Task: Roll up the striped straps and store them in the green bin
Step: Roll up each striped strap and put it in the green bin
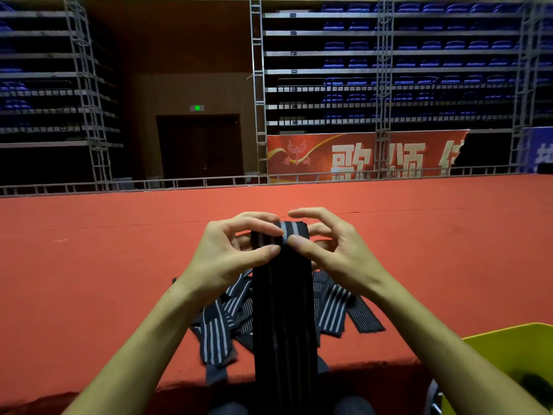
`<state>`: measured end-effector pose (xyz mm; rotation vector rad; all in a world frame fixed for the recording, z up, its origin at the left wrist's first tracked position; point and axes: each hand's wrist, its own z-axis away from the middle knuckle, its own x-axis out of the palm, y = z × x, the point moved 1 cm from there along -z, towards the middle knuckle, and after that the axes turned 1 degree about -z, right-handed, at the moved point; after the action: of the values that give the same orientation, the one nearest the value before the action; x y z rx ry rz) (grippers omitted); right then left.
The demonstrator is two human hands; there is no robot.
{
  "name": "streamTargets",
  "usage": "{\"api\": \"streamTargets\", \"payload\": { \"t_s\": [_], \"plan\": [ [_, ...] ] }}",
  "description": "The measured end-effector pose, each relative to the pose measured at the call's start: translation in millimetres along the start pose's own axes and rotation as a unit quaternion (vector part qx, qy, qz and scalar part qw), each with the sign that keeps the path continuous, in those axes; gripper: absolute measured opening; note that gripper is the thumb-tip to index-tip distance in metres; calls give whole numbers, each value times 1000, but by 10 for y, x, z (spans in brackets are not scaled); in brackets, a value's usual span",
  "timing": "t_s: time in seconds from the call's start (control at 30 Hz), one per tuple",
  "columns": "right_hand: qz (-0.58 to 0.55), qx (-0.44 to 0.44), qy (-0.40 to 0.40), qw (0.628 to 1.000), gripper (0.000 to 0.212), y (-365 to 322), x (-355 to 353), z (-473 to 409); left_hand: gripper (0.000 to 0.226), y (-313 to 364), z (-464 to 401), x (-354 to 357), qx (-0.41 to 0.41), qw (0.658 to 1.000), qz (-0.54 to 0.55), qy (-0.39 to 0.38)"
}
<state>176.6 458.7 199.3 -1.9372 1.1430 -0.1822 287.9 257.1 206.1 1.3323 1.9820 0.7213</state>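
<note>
A long black strap with grey stripes (282, 310) hangs from my hands down past the stage edge. Its top end is folded over between my fingers. My left hand (230, 256) pinches the strap's left side with thumb and fingers. My right hand (326, 250) pinches its right side, thumb on the folded end. Below them a loose pile of striped straps (332, 307) lies on the red carpet. The yellow-green bin (514, 351) stands at the lower right, with something dark inside.
The red carpeted stage (119, 265) stretches ahead to a metal railing (209, 182). Its front edge drops off just below the strap pile. Beyond are truss towers, a red banner and rows of blue seats.
</note>
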Motion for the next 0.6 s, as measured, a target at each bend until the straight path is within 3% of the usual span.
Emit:
{"api": "streamTargets", "payload": {
  "t_s": [0.27,0.5,0.6],
  "plan": [
    [24,-55,-9,998,40,16,22,-8,24,-125,16,-48,2,1000,17,-6],
    [48,-79,17,996,39,92,95,27,53,-65,93,-37,2,1000,2,-11],
    [57,-80,29,995,38,115,109,41,45,-56,84,-29,3,999,-38,-18]
  ]
}}
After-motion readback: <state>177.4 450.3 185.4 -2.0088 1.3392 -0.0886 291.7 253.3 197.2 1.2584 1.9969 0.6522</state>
